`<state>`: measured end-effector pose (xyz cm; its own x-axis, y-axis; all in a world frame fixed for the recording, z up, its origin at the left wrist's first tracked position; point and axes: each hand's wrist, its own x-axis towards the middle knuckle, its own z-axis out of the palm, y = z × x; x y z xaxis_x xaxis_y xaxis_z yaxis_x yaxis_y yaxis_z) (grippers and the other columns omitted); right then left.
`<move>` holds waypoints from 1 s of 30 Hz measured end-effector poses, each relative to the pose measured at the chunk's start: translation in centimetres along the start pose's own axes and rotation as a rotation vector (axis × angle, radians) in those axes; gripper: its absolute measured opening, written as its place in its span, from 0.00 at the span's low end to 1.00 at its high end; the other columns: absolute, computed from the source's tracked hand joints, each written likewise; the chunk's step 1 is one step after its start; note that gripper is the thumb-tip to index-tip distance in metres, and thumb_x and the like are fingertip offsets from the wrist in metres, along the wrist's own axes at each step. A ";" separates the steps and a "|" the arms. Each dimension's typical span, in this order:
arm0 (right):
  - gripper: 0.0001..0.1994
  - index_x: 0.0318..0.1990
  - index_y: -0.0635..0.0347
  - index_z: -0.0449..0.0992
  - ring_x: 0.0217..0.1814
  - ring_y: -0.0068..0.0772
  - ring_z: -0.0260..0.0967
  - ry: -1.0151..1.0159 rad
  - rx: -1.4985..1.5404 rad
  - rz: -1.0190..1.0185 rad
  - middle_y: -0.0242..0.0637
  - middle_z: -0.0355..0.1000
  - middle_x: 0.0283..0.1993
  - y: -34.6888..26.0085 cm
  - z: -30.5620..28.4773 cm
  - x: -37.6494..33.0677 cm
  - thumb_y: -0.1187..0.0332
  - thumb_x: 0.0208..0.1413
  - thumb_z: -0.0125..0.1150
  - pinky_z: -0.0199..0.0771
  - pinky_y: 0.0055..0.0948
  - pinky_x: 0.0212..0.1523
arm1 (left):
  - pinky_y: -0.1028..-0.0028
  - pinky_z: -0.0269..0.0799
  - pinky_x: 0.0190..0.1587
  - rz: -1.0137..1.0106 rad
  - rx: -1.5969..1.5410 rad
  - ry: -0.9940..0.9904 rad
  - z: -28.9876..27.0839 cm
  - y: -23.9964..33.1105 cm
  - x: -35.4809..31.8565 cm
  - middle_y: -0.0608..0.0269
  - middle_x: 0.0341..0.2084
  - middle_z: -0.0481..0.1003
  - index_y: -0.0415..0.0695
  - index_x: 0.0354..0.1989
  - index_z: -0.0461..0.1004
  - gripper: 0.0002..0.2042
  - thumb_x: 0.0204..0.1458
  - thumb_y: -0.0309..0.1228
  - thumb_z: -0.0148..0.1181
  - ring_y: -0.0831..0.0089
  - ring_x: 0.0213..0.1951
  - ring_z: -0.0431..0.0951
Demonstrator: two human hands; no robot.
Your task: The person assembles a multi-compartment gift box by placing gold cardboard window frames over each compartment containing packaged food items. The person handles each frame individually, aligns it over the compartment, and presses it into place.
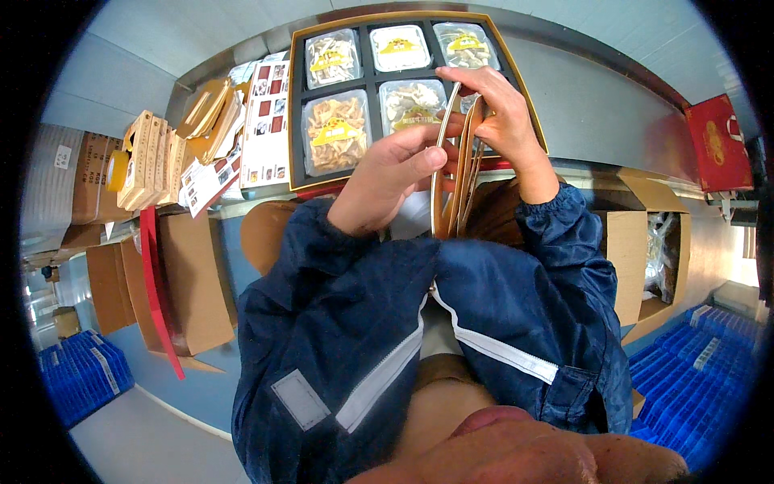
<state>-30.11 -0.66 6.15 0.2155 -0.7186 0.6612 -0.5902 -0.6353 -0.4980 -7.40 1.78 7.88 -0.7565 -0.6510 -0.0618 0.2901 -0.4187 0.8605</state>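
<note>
Upright in front of my chest are several thin tan cards (pixel 464 165), seen nearly edge-on and slightly fanned apart. My left hand (pixel 387 165) grips the leftmost card, thumb on its near face and fingers behind. At the upper right edge of the cards, my right hand (pixel 500 109) pinches them between thumb and fingers. What is printed on their faces cannot be made out. Just beyond my hands lies a gift box (pixel 376 48) with a black divided insert. Its compartments hold clear tubs of dried food, such as a tub (pixel 336 133) with a yellow label; my hands hide the near right compartment.
Left of the box lie a printed sheet (pixel 266 121) and a loose pile of tan cards (pixel 214 113). Wooden-looking blocks (pixel 145 161) and a yellow-lidded jar (pixel 118 169) stand farther left. Open cartons (pixel 193 282) flank me, with blue crates (pixel 701 367) lower right. A red box (pixel 720 143) is far right.
</note>
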 end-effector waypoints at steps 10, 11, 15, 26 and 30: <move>0.30 0.58 0.55 0.77 0.45 0.34 0.74 0.023 0.017 -0.025 0.34 0.78 0.56 -0.3 -0.1 -0.1 0.73 0.44 0.76 0.78 0.30 0.45 | 0.66 0.74 0.57 -0.005 0.006 0.007 0.2 0.3 -0.2 0.59 0.51 0.71 0.37 0.66 0.65 0.25 0.64 0.36 0.57 0.71 0.53 0.72; 0.30 0.58 0.55 0.77 0.45 0.34 0.74 0.025 0.005 -0.034 0.34 0.78 0.56 -0.2 -0.1 -0.1 0.73 0.44 0.76 0.78 0.30 0.45 | 0.66 0.74 0.57 -0.011 0.004 0.008 0.3 0.4 -0.2 0.59 0.51 0.71 0.37 0.66 0.65 0.25 0.65 0.36 0.57 0.71 0.53 0.72; 0.29 0.58 0.56 0.76 0.46 0.34 0.74 0.028 0.009 -0.030 0.35 0.78 0.57 0.0 -0.1 -0.3 0.73 0.44 0.76 0.78 0.29 0.46 | 0.66 0.74 0.57 -0.016 -0.028 -0.001 0.3 0.2 -0.2 0.60 0.49 0.72 0.37 0.66 0.65 0.25 0.65 0.37 0.56 0.71 0.52 0.73; 0.28 0.58 0.56 0.76 0.50 0.37 0.75 0.049 -0.002 -0.049 0.37 0.77 0.57 0.2 -0.2 -0.4 0.70 0.46 0.75 0.79 0.30 0.48 | 0.64 0.74 0.57 -0.019 -0.052 -0.002 0.2 0.3 -0.2 0.58 0.49 0.73 0.37 0.65 0.66 0.25 0.65 0.39 0.57 0.68 0.52 0.74; 0.26 0.58 0.57 0.76 0.52 0.39 0.76 0.069 -0.005 -0.068 0.38 0.77 0.57 0.0 -0.3 -0.4 0.68 0.49 0.74 0.79 0.31 0.48 | 0.63 0.74 0.57 -0.012 -0.055 0.002 0.2 0.2 -0.3 0.56 0.50 0.73 0.36 0.64 0.66 0.25 0.64 0.39 0.57 0.66 0.52 0.75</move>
<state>-30.42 -0.27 6.12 0.2018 -0.6524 0.7305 -0.5795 -0.6809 -0.4479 -7.19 2.01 8.21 -0.7593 -0.6466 -0.0731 0.3127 -0.4610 0.8305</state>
